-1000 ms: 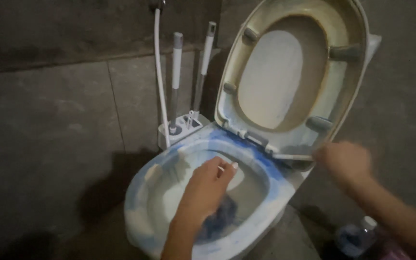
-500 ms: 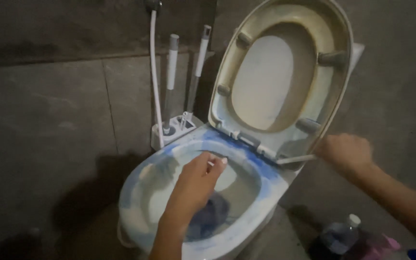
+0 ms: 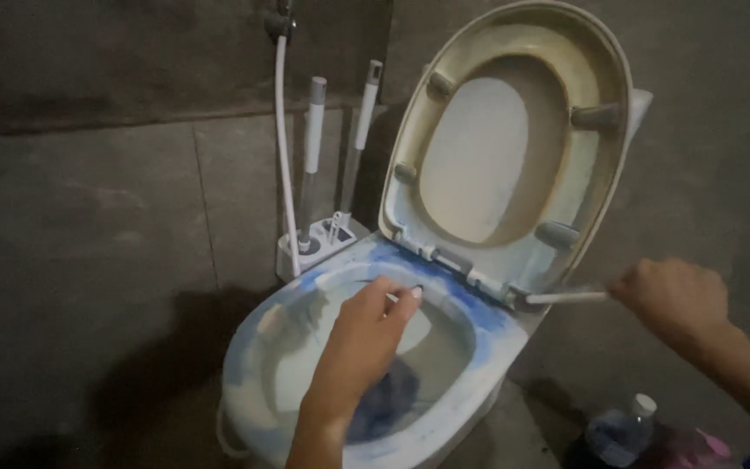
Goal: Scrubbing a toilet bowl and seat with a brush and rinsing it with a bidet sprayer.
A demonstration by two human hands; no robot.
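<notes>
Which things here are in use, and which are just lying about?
In use: toilet bowl, raised seat, thin white brush in right hand, left hand over the bowl.
Lying about: brush holder, hose, bottle.

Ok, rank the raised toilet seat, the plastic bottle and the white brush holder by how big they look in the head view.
1. Raised toilet seat, by far the largest.
2. White brush holder and plastic bottle: look about alike. The bottle is partly cut off in the dark corner and sits nearer the camera, so their order is unsure.
</notes>
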